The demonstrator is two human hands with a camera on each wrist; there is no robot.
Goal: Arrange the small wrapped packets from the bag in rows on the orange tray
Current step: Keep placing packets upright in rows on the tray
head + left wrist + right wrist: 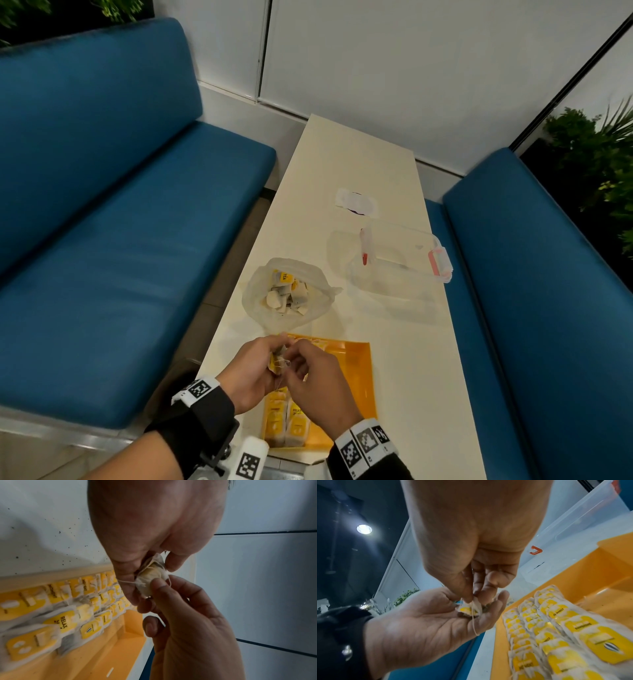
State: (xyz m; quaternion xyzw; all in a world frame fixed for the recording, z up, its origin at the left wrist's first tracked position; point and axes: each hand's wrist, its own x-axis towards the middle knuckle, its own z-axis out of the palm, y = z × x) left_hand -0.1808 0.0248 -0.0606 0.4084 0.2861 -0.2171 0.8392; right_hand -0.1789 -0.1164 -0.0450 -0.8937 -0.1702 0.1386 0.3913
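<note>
**Tea bag held between both hands over the tray's left edge**

Surroundings. A long cream table (359,164) runs between two blue padded benches (102,205). At its near end lies the orange tray (359,370), a rigid plastic rectangle with a raised rim. Just beyond the tray's far-left corner sits a translucent plastic bag (286,294), mouth open, holding a loose heap of tea bags. Toward the table's right edge, beside the bag, stands a clear plastic container (404,260) with pink latches. A white wrapper (356,202) lies farther along the table. Both hands cover the tray's far-left part in the head view.

Task items. Tea bags in rows (556,635) fill the tray's left side, overlapping; each is a soft, pale paper pouch with a yellow printed tag and thin string. The tray's right side shows bare orange floor.

Hands. The left hand (428,622) lies palm up, fingers loosely cupped under one crumpled tea bag (469,609), its string trailing down over the fingers. The right hand (471,547) comes from above, thumb and fingertips pinched together on that bag's top. The bag is off the tray, above its left edge.
</note>
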